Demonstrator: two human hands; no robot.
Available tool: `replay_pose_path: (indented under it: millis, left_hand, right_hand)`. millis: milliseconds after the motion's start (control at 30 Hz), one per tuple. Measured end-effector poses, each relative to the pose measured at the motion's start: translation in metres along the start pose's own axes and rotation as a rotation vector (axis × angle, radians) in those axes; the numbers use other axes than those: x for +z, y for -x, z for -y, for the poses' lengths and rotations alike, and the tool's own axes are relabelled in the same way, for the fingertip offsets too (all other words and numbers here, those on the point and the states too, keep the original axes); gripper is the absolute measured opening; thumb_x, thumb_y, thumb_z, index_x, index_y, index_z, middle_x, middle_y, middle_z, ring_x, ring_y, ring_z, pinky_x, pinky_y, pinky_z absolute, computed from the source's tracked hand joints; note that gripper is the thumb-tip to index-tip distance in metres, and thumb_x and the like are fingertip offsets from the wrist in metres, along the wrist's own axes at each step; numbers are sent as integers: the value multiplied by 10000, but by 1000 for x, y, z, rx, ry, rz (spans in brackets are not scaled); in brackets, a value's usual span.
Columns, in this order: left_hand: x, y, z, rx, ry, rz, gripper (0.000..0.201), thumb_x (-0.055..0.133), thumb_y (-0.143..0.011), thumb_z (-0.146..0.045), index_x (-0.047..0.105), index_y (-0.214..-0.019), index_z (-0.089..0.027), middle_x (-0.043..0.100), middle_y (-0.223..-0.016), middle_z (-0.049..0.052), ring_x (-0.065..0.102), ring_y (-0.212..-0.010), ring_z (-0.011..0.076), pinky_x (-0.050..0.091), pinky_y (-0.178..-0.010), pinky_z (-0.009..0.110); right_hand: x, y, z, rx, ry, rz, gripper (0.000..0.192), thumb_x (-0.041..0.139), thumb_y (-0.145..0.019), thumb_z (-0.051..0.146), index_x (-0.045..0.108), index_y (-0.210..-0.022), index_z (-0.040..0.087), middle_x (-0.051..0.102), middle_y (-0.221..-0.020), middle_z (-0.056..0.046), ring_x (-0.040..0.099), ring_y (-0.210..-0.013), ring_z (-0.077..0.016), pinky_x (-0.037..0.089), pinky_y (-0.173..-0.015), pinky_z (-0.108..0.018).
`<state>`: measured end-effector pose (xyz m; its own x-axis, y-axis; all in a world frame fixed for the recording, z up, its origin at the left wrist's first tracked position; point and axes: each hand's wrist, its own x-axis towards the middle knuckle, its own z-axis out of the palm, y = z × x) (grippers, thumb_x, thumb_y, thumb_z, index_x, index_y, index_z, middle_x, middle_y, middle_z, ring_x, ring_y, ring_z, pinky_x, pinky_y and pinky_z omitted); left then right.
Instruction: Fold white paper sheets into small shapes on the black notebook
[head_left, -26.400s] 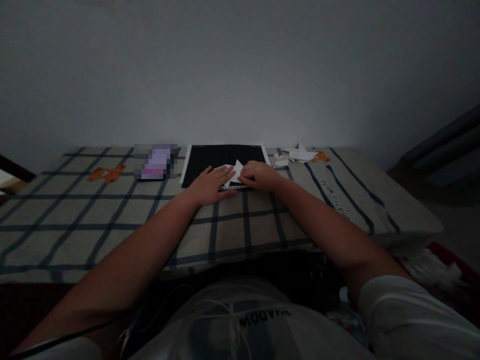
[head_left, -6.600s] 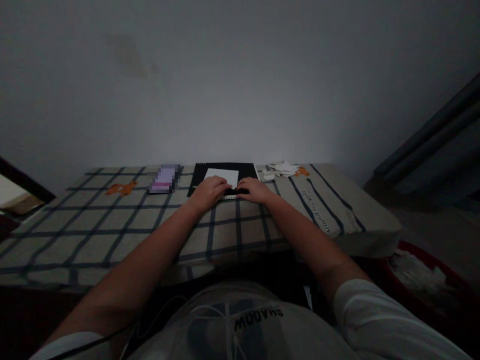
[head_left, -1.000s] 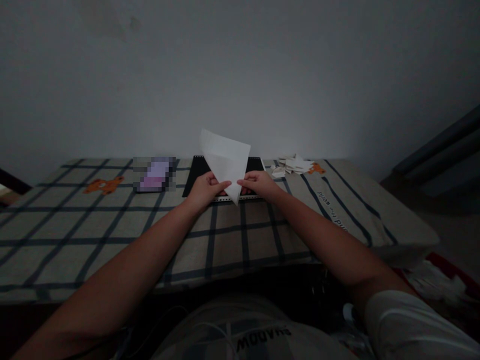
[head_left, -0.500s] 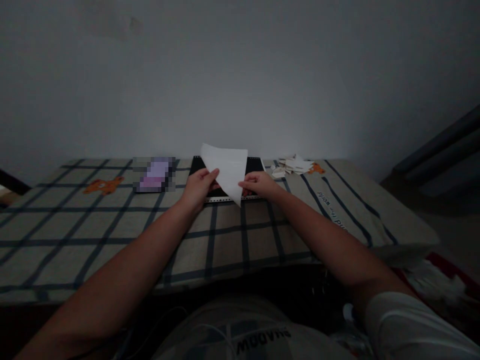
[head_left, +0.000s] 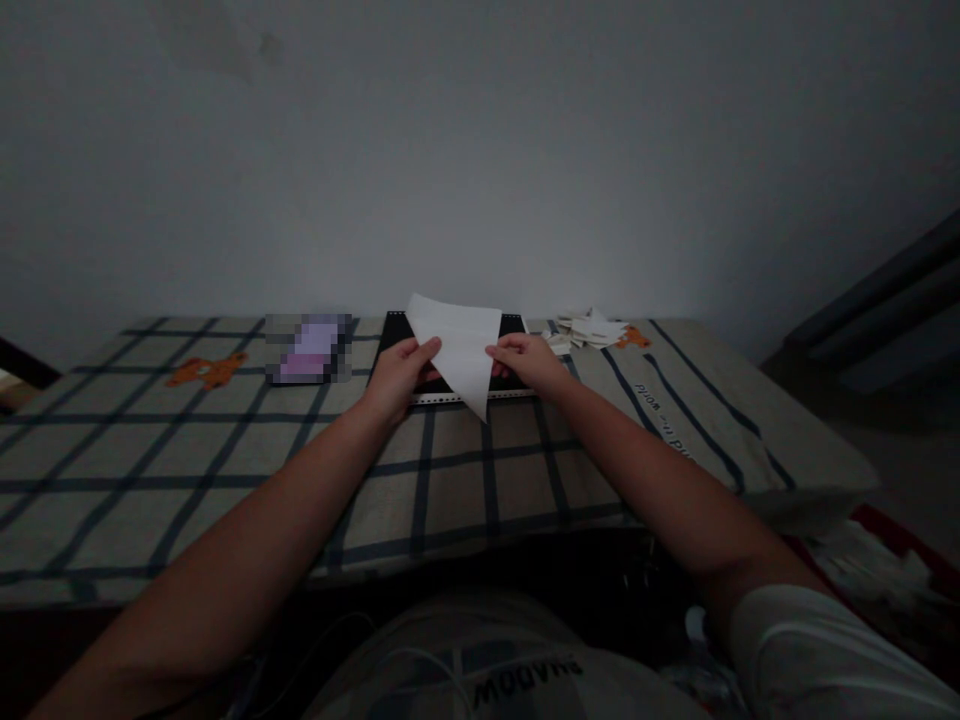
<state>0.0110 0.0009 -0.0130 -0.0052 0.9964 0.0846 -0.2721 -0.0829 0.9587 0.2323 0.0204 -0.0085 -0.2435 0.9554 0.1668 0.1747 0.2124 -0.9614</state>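
A white sheet of paper is held up between my two hands, its lower corner pointing down toward me. My left hand pinches its left edge, thumb on top. On the right edge, my right hand grips the paper between thumb and fingers. Beneath the sheet lies a black page with a white strip of punched holes along its near edge; the paper and my hands cover much of it.
A phone-like device, blurred by pixelation, lies to the left on the checked tablecloth. Torn white paper scraps are piled on the right. A pale wall stands behind the table.
The paper has shifted slightly right and tilted lower at its near corner. My right hand has moved a little up and to the right with it; my left hand has barely moved.
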Motion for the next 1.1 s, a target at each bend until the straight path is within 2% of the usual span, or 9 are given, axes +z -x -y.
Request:
replay_pose_path:
  millis: [100,267,633,767,1100]
  left_hand:
    - [-3,-3,-1,49,11,-40,323,822,-785,-426,720,-897,-141,767,-959,79,715,-868,174,612,-814,297]
    - [-5,-7,2,37,12,-80,269,821,-791,-367,693,-810,-130,744,-859,61,696,-800,148,608,-818,289]
    - [-5,-8,2,32,2,-82,297,870,-742,-371,679,-805,-152,743,-864,62,714,-864,180,618,-867,351]
    - [-6,-9,4,28,12,-76,321,881,-730,-388,686,-802,-144,752,-868,54,715,-845,168,622,-863,333]
    - [-4,-7,3,11,37,-92,225,836,-784,-320,711,-810,-135,756,-882,65,705,-821,151,612,-852,294]
  right_hand:
    - [0,0,0,-7,8,-3,249,744,-806,420,650,-736,200,672,-651,-2,599,-602,-124,481,-593,-265]
    - [0,0,0,6,15,-30,216,734,-826,375,655,-722,203,674,-656,-2,600,-608,-124,483,-600,-269]
    - [0,-2,-1,-2,23,-32,215,748,-821,390,691,-731,204,698,-676,-11,610,-623,-130,489,-604,-270]
    - [0,-3,-2,2,1,-36,212,753,-813,384,697,-731,197,694,-663,-7,605,-605,-123,480,-598,-265]
    - [-3,-4,-7,14,-32,-16,240,763,-814,412,702,-725,198,705,-678,-24,611,-611,-135,481,-599,-280]
